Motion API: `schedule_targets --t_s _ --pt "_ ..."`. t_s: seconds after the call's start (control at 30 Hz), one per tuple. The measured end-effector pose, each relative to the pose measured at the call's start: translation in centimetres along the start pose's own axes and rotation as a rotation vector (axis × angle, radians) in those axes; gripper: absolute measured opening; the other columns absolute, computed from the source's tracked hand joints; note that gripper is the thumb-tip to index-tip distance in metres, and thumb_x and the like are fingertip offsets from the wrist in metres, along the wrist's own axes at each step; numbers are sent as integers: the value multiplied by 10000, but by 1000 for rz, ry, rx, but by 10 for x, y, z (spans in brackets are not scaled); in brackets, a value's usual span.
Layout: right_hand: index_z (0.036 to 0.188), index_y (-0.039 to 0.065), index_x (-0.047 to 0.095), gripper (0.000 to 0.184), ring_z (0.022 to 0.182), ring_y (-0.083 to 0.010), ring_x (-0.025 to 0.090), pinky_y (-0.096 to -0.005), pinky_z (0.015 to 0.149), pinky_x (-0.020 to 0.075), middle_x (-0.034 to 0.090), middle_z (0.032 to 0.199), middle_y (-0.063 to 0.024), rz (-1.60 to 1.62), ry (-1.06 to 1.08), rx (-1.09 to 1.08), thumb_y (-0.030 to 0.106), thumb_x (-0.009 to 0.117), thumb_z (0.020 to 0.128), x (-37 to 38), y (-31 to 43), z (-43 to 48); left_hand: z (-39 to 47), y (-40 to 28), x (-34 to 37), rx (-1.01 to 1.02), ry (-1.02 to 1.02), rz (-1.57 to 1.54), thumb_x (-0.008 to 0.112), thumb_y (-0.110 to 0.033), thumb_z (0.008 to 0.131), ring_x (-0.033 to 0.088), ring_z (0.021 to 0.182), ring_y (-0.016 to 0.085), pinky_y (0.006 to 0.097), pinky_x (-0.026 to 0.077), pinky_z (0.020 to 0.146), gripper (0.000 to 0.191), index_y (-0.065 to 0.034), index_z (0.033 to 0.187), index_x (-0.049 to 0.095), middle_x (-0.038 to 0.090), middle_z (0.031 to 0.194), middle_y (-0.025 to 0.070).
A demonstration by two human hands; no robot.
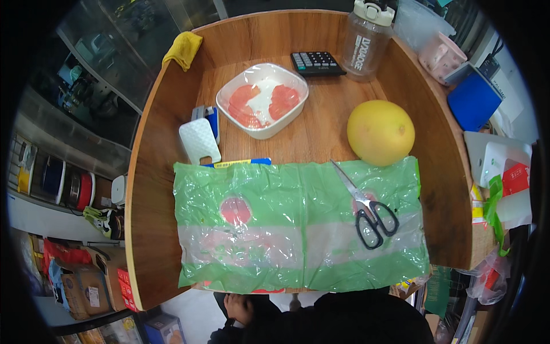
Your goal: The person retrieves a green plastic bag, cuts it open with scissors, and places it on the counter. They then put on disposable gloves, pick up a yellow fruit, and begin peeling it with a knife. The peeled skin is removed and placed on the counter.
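Observation:
My left hand [238,308] rests low on my dark-clothed leg, below the table's front edge; its fingertips are hard to make out. My right hand is out of view. Before me a green and whitish plastic sheet [266,223] covers the front of the wooden table. Scissors with black handles [373,219] lie on its right half, blades pointing up and left. Just behind the sheet's right part sits a whole yellow pomelo [380,131]. Further left, a white container [275,129] under clear film holds peeled red pomelo flesh [283,102].
A black calculator [317,64] and a clear bottle with a white lid [365,47] stand at the back. A white textured item [200,137] and a blue-and-yellow strip [240,163] lie at left. Raised wooden sides surround the tabletop; a yellow cloth [184,49] hangs over one.

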State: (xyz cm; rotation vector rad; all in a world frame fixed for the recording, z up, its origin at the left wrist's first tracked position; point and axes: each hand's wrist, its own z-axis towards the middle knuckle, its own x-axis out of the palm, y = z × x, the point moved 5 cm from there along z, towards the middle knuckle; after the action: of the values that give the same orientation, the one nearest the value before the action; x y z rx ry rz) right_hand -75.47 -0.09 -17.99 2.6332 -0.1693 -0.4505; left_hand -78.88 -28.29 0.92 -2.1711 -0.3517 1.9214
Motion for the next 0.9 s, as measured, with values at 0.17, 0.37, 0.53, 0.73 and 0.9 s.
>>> schedule_targets --t_s 0.17,0.37,0.53,0.73,0.9 --pt "965 37 667 356 825 -274 638 -389 729 494 677 912 -124 25 -27 4 379 607 887 -24 6 -13 55 -1 -25 90 -25 -80 593 -143 733 564 1037 370 511 403 914 316 -60 1032 650 645 1033 165" --pt "966 44 665 351 819 -265 638 -383 722 494 676 906 -117 -12 -91 50 383 609 890 -57 -21 -27 70 8 7 131 4 -261 581 -100 788 601 970 401 482 473 852 302 -52 1082 629 642 1011 209" --pt "967 51 663 347 814 -257 638 -379 717 494 676 900 -110 -61 -146 77 386 611 892 -79 -56 -24 72 -40 18 205 151 -508 572 -85 837 618 967 385 417 499 855 257 -16 1074 646 645 1019 227" --pt "968 59 661 342 808 -248 638 -373 710 494 675 894 -103 -87 -243 -160 390 613 895 -133 -3 -107 41 -160 -123 415 484 -872 569 -79 908 639 997 231 305 490 872 259 -16 1156 610 662 1075 140" --pt "909 69 608 257 715 -276 611 -380 640 477 640 797 -102 -37 -468 -935 326 599 906 -212 168 -348 53 -260 -319 825 -211 -483 620 -63 847 616 999 304 357 466 889 286 -33 1131 619 643 1069 153"
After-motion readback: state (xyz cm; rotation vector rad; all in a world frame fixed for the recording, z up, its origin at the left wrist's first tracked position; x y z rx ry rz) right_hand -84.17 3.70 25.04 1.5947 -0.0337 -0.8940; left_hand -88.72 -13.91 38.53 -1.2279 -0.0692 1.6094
